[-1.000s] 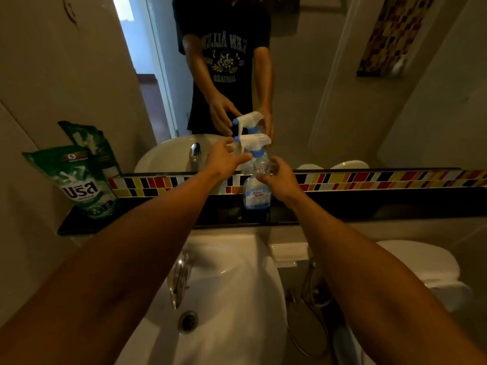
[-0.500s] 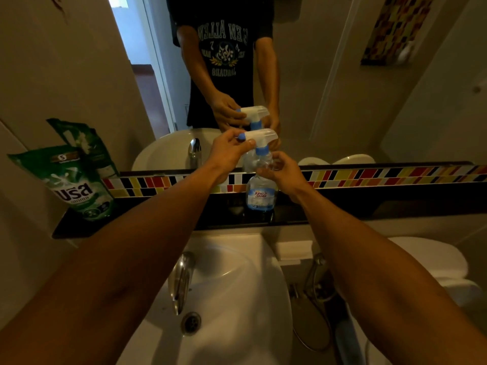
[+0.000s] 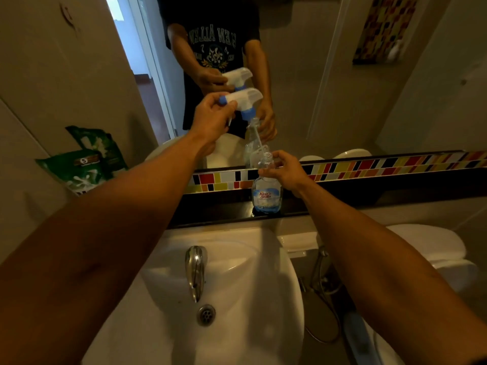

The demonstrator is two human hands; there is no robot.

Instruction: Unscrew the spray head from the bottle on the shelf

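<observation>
The left hand (image 3: pixel 210 115) pinched the spray head (image 3: pixel 243 98), lifted clear above the bottle (image 3: pixel 266 189) (its dip tube trailing down). The right hand's (image 3: pixel 286 171) grip was clamped round the bottle's neck on the dark shelf (image 3: pixel 342 204).

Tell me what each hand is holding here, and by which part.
The left hand grips the spray head, lifted off, by its nozzle end. The right hand holds the clear bottle at its neck and shoulder.

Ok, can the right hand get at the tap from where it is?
Probably yes: the right hand grips the bottle on the shelf; the tap below stands unobstructed.
</observation>
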